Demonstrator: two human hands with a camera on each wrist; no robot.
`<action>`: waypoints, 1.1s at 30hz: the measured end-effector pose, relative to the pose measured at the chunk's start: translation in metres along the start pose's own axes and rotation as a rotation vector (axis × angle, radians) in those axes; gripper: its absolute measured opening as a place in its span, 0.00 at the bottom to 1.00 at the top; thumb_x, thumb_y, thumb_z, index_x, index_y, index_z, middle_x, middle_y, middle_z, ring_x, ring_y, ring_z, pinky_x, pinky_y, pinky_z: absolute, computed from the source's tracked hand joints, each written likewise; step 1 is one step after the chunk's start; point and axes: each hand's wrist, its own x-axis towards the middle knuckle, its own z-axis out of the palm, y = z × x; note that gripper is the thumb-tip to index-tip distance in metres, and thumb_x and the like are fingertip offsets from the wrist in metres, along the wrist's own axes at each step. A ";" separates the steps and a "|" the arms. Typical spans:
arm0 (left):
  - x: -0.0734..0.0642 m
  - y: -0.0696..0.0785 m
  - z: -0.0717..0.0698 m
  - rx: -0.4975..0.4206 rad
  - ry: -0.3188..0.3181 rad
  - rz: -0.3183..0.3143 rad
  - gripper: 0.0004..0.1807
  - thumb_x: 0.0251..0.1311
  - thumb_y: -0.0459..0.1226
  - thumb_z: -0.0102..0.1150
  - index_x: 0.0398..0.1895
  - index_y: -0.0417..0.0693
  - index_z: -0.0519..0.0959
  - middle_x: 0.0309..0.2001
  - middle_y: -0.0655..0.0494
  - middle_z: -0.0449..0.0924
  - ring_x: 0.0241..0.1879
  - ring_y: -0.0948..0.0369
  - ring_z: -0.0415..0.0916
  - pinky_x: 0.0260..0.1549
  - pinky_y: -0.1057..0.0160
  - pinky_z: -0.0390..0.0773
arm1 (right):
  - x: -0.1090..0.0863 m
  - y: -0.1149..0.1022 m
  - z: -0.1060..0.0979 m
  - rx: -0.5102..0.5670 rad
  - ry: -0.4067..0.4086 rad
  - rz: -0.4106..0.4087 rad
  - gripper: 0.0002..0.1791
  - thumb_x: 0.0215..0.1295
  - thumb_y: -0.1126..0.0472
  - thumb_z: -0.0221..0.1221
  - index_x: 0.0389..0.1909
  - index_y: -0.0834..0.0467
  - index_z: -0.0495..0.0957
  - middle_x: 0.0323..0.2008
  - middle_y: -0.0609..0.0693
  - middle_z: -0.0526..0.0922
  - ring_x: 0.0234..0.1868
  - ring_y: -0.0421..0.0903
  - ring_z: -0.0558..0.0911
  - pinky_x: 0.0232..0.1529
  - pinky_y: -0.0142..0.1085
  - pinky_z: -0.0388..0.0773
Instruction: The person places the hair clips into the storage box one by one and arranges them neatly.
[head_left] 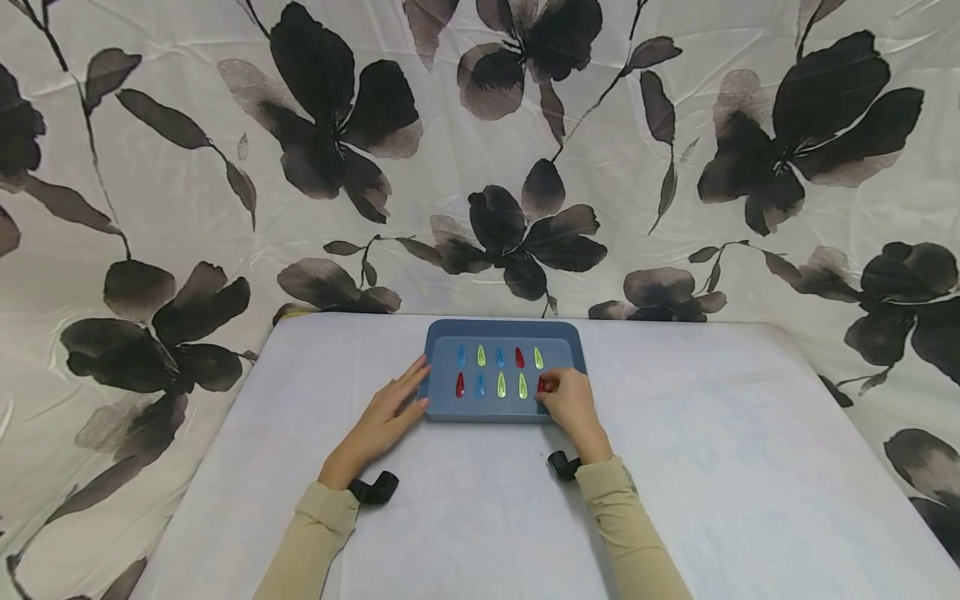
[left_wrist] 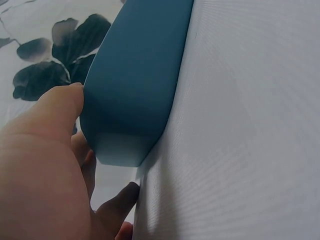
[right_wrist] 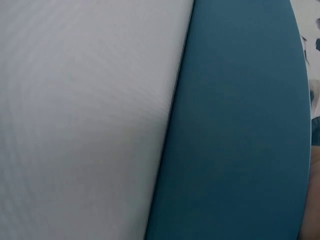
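Observation:
Two rows of snap hair clips lie in a blue-grey tray point(head_left: 487, 411). The back row runs from a blue hair clip point(head_left: 461, 356) at the left to a yellow-green hair clip point(head_left: 538, 358) at the right. My left hand point(head_left: 382, 421) rests at the tray's left end with fingers extended; in the left wrist view its thumb point(left_wrist: 67, 107) touches the rim. At the front right of the tray, my right hand point(head_left: 572, 407) pinches a red hair clip point(head_left: 541, 385), mostly hidden by the fingers. The right wrist view shows mainly the tray's outer wall point(right_wrist: 235, 125).
The tray stands near the back edge of a table with a white cloth point(head_left: 465, 508). Behind it hangs a pale curtain with dark flowers point(head_left: 498, 229). A black wrist device point(head_left: 375, 488) is on the left wrist, another black device point(head_left: 562, 466) on the right.

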 end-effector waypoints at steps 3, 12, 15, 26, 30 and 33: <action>0.000 0.000 0.000 0.001 -0.003 -0.005 0.32 0.74 0.45 0.50 0.77 0.47 0.58 0.79 0.56 0.46 0.77 0.52 0.46 0.71 0.36 0.41 | 0.000 0.001 0.001 -0.003 0.007 -0.009 0.15 0.53 0.72 0.71 0.43 0.69 0.85 0.29 0.56 0.84 0.35 0.51 0.80 0.39 0.45 0.79; -0.001 0.002 -0.001 -0.008 -0.005 -0.026 0.30 0.73 0.46 0.52 0.74 0.47 0.64 0.79 0.58 0.47 0.76 0.53 0.47 0.71 0.36 0.41 | 0.002 0.002 0.003 -0.009 0.020 -0.015 0.14 0.55 0.72 0.70 0.43 0.69 0.85 0.31 0.57 0.84 0.36 0.52 0.81 0.39 0.45 0.80; 0.000 0.002 -0.001 -0.010 0.000 -0.022 0.28 0.73 0.46 0.52 0.72 0.47 0.67 0.79 0.58 0.48 0.76 0.52 0.48 0.71 0.35 0.41 | 0.003 0.002 0.003 -0.013 0.020 -0.014 0.14 0.55 0.72 0.70 0.43 0.69 0.85 0.31 0.57 0.83 0.36 0.52 0.80 0.38 0.44 0.80; 0.002 -0.003 0.000 -0.017 0.023 0.059 0.05 0.73 0.42 0.53 0.38 0.55 0.78 0.78 0.50 0.51 0.75 0.47 0.52 0.66 0.28 0.44 | 0.005 0.002 0.002 -0.014 0.008 -0.009 0.13 0.55 0.72 0.69 0.42 0.69 0.85 0.29 0.55 0.84 0.33 0.50 0.80 0.37 0.43 0.80; 0.002 -0.002 0.000 -0.004 0.021 0.058 0.07 0.73 0.42 0.54 0.37 0.53 0.78 0.78 0.52 0.51 0.75 0.47 0.52 0.67 0.29 0.45 | 0.004 0.004 0.002 -0.009 0.013 -0.016 0.13 0.55 0.72 0.69 0.42 0.69 0.85 0.29 0.55 0.84 0.34 0.51 0.80 0.37 0.43 0.80; 0.001 -0.001 0.000 0.001 0.020 0.053 0.07 0.72 0.42 0.54 0.36 0.52 0.79 0.78 0.54 0.50 0.75 0.47 0.51 0.67 0.30 0.44 | 0.004 0.004 0.003 -0.004 0.010 -0.013 0.13 0.55 0.72 0.69 0.42 0.69 0.85 0.29 0.55 0.83 0.34 0.50 0.80 0.37 0.43 0.80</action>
